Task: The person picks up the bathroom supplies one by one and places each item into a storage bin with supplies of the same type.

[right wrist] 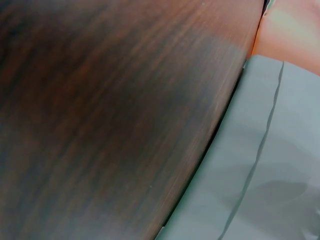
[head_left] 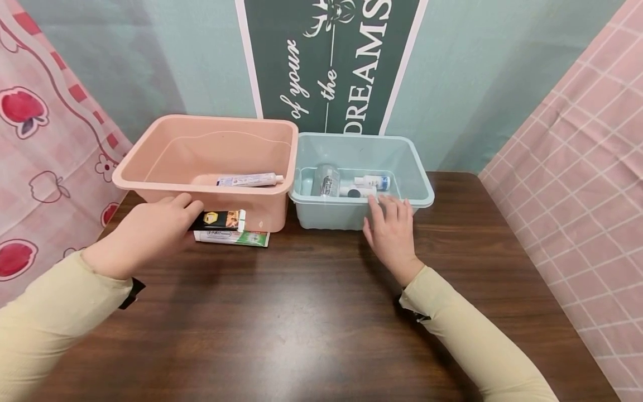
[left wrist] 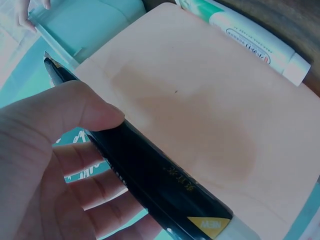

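Note:
My left hand pinches a black toothpaste tube between thumb and fingers, in front of the pink bin. In the left wrist view the black tube shows a yellow "NEW" corner near its pale cap end. A white and green toothpaste tube lies on the table just beyond, against the bin's foot. My right hand rests its fingertips at the front rim of the blue bin, holding nothing visible. The right wrist view does not show the hand.
Inside the pink bin lies a white and purple tube. The blue bin holds a clear bottle and small white bottles. Both bins stand side by side at the back of the brown wooden table, before a curtain.

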A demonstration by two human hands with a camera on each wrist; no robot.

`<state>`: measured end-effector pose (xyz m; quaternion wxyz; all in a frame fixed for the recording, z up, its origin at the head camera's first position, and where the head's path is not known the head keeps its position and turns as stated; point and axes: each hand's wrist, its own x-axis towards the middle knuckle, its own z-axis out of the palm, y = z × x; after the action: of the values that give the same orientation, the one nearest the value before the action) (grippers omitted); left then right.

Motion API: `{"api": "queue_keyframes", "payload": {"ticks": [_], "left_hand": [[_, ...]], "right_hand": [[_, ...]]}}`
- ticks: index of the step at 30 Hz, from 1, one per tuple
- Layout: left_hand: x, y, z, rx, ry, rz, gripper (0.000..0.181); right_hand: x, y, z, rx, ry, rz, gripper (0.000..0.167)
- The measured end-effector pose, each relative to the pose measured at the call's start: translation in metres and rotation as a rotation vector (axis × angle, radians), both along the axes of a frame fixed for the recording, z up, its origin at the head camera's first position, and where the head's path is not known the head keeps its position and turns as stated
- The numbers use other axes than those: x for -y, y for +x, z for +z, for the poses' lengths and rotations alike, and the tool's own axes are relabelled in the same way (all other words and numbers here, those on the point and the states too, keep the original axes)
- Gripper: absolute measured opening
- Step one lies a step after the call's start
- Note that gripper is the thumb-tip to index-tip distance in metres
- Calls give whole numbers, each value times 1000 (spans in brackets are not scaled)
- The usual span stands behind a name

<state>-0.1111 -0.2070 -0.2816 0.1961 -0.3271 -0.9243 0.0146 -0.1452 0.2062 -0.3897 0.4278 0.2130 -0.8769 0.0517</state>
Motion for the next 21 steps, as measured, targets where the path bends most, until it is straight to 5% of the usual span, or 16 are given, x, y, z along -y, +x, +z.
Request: {"api": "queue_keyframes", "payload": {"ticks": [12, 21], "left_hand": [[0, -1, 15, -7, -22, -1, 24], [0, -6, 18, -85, 24, -75, 31]], "right_hand": [[0, 1, -1, 4, 4, 0, 48], [1, 0, 0, -3, -3, 14, 49]]}}
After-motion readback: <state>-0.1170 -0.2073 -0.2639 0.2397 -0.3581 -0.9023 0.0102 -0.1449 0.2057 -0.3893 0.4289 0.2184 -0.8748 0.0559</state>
